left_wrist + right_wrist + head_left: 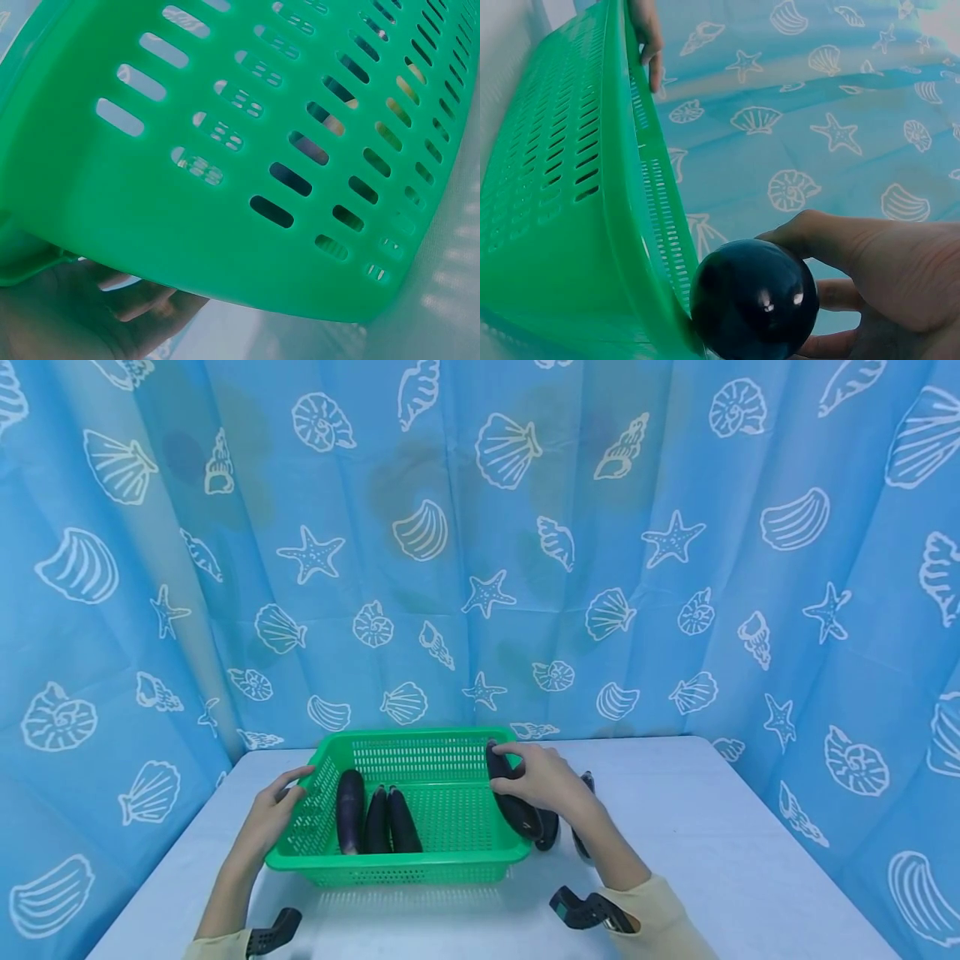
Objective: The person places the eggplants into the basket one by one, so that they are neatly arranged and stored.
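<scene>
A green plastic basket [390, 860] stands on the table with several dark eggplants in its left part, among them a thick eggplant [350, 810]. My left hand [270, 822] holds the basket's left rim; in the left wrist view its fingers [150, 307] show at the rim. Over the right rim, my right hand [543, 781] grips another eggplant [517, 810], which slants with its rounded end toward me. That end looks glossy in the right wrist view [754, 300]. Just outside the basket, an eggplant [550, 832] lies partly hidden behind the held one.
Another dark eggplant [587, 785] lies on the table right of the basket, partly covered by my right forearm. A white cloth covers the table [712, 843]. Blue curtains [480, 560] with white shell prints hang behind and at both sides.
</scene>
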`<state>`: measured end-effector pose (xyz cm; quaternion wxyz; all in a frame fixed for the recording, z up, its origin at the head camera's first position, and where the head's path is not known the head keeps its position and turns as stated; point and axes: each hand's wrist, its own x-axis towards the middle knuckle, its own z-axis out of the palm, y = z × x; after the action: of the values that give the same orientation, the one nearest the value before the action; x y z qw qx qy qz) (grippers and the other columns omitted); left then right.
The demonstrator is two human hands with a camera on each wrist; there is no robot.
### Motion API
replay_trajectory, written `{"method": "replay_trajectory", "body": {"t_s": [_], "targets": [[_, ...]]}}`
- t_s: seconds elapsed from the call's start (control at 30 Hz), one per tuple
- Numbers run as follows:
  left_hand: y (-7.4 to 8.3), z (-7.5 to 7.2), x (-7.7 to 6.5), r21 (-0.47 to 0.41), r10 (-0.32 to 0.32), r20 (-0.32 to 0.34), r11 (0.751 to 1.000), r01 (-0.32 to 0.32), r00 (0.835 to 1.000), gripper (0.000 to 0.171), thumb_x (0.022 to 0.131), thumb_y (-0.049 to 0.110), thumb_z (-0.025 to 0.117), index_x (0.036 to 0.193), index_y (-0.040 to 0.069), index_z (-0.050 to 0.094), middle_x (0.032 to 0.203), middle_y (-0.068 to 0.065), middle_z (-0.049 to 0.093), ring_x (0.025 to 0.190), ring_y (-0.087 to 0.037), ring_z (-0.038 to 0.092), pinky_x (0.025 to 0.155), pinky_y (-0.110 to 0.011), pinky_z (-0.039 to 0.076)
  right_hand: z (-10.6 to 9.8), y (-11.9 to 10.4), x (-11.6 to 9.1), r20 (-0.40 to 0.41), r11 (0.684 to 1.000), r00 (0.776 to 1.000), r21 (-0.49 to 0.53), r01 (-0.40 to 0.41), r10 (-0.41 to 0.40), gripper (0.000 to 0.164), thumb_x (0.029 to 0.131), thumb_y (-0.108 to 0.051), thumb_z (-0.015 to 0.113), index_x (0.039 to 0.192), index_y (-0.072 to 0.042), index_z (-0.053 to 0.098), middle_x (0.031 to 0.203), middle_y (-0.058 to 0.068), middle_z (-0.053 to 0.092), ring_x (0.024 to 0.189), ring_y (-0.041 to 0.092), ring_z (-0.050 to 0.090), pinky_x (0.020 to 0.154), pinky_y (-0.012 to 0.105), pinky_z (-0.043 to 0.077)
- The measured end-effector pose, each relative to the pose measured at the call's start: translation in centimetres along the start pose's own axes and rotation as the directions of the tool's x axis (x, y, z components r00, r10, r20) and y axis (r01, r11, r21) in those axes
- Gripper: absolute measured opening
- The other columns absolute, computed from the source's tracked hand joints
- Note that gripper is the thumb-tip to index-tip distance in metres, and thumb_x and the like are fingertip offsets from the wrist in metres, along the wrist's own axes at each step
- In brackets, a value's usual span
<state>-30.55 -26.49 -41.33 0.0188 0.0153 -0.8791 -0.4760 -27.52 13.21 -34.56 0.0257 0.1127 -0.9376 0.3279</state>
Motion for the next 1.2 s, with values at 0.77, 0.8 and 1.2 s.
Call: {"method": "replay_trajectory", "body": {"t_s": [0.77,0.8,1.2], "targets": [[0.3,-0.1,0.1,0.010,-0.002,-0.001,1.000,0.002,1.000,0.049,0.104,0.026,0.031,0.152,0.016,0.035,0.152,-0.028,0.037,0.139,-0.050,0.035,0.110,-0.068,0.029,0.9,-0.7,1.5,0.044,1.000,0.999,0.017,-0.002,0.001,0.056,0.086,-0.036,0.072,0.137,-0.019,0.057,0.094,0.006,0.070,0.070,0.012,0.063,0.062,0.028,0.051],[0.3,-0.1,0.1,0.009,-0.002,0.001,1.000,0.002,1.000,0.049,0.104,0.026,0.031,0.152,0.016,0.035,0.153,-0.028,0.036,0.139,-0.050,0.035,0.110,-0.069,0.028,1.0,-0.7,1.5,0.045,1.000,0.999,0.014,-0.002,0.002,0.056,0.086,-0.036,0.072,0.137,-0.019,0.057,0.092,0.006,0.070,0.069,0.012,0.062,0.062,0.028,0.050],[0.3,-0.2,-0.1,0.010,-0.006,-0.004,1.000,0.006,1.000,0.049,0.104,0.024,0.032,0.151,0.015,0.037,0.151,-0.029,0.038,0.139,-0.049,0.036,0.111,-0.067,0.029,2.4,-1.3,1.7,0.066,0.999,0.998,0.044,-0.013,0.010,0.055,0.086,-0.033,0.072,0.137,-0.018,0.057,0.105,0.011,0.069,0.068,0.013,0.063,0.059,0.029,0.053]]}}
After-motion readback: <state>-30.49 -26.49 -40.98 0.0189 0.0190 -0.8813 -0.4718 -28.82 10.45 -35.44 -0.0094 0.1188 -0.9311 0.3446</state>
